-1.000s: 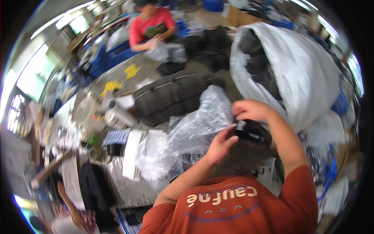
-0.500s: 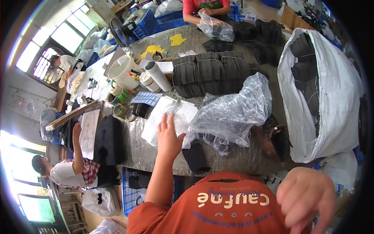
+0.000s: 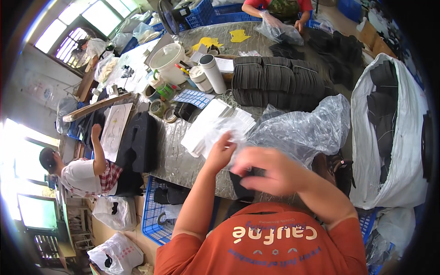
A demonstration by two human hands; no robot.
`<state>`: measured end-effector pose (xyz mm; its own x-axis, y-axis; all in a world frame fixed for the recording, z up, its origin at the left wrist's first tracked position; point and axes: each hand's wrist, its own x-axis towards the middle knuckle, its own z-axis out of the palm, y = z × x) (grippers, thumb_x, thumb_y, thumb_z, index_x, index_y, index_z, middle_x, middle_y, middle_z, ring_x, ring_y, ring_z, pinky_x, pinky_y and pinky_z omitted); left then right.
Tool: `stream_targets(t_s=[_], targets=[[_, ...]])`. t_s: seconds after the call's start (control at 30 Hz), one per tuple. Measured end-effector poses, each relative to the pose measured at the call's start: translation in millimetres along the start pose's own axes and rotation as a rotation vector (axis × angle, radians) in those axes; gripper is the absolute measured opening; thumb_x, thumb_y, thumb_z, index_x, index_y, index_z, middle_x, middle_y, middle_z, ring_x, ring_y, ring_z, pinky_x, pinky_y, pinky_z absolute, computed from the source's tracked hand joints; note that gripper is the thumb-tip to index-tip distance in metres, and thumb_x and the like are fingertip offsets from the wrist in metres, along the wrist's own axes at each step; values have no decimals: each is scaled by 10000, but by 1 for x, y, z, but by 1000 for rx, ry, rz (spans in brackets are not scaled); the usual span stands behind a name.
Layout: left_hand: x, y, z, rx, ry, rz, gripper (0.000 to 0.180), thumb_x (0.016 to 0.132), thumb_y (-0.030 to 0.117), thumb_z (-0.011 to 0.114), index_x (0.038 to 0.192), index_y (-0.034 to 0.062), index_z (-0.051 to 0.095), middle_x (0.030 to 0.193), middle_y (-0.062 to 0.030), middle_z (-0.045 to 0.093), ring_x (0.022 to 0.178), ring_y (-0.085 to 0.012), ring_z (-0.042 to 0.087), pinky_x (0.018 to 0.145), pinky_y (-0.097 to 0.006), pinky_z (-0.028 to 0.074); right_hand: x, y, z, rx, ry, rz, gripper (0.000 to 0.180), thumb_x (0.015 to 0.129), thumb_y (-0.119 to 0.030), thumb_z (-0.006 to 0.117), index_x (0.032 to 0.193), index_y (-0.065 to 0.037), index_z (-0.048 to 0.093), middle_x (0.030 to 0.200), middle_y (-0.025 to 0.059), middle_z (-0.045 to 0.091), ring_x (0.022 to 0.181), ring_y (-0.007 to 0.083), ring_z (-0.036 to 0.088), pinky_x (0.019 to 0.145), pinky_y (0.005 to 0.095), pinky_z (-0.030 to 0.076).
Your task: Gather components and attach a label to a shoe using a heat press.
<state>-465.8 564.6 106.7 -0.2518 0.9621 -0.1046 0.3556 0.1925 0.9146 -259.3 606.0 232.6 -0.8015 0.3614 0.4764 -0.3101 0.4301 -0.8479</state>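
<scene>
My left hand [image 3: 221, 153] is over a stack of white papers [image 3: 200, 129], fingertips pinched on a thin clear plastic bag [image 3: 228, 127] that lies on the sheets. Just to its right hovers my right hand [image 3: 275, 169], slightly blurred, its fingers curved and the thumb apart, with nothing visible between them. Beneath the right hand, a black fabric-like piece [image 3: 243, 189] lies at the table's near edge, partly hidden. A large heap of clear plastic bags [image 3: 305, 127] spreads beyond the right hand.
Bundled black pieces [image 3: 277, 80] stand stacked behind the plastic. On the left are a white tumbler [image 3: 212, 73], a jar [image 3: 200, 78], a bucket [image 3: 167, 62] and tape rolls [image 3: 158, 107]. A white sack [image 3: 389, 137] stands right. Co-workers work across the table and at left.
My right hand has come up from the lower right to beside my left hand. The left fingers, spread flat before, have drawn together on the thin plastic. The whole view has shifted.
</scene>
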Motion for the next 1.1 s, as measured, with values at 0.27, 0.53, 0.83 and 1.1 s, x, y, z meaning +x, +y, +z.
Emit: stream_targets(t_s=[0.27, 0.53, 0.83, 1.1], targets=[[38, -42, -7, 708, -130, -214, 524, 790, 160, 548, 1294, 57, 451, 1302, -181, 468, 1211, -318, 438, 1021, -357, 329, 8, 213, 61, -778, 21, 651, 369, 870, -288, 488, 1164, -64, 475, 1305, 212, 395, 1148, 391, 447, 959, 562, 315], [23, -3, -21, 1205, -519, -125, 575, 658, 211, 744, 1152, 7, 531, 1192, -165, 531, 1163, -323, 469, 994, -393, 359, 15, 210, 53, -1213, -63, 540, 364, 804, -232, 539, 1141, -95, 563, 1263, 147, 506, 1199, 325, 438, 995, 554, 277], [39, -33, -35, 708, -645, -104, 195, 785, 133, 537, 946, 42, 602, 916, -161, 633, 917, -332, 589, 780, -409, 465, 12, 202, 28, -933, -229, 33, 107, 744, -70, 522, 826, -70, 590, 930, 103, 609, 1037, 259, 546, 910, 463, 369], [37, -13, -40, 1018, -286, -336, 784, 764, 197, 647, 1403, 54, 216, 1412, -257, 265, 1141, -360, 501, 917, -395, 422, -4, 123, 31, -591, -706, 174, 93, 793, -108, 475, 864, -49, 490, 734, 130, 614, 716, 322, 628, 595, 416, 499]])
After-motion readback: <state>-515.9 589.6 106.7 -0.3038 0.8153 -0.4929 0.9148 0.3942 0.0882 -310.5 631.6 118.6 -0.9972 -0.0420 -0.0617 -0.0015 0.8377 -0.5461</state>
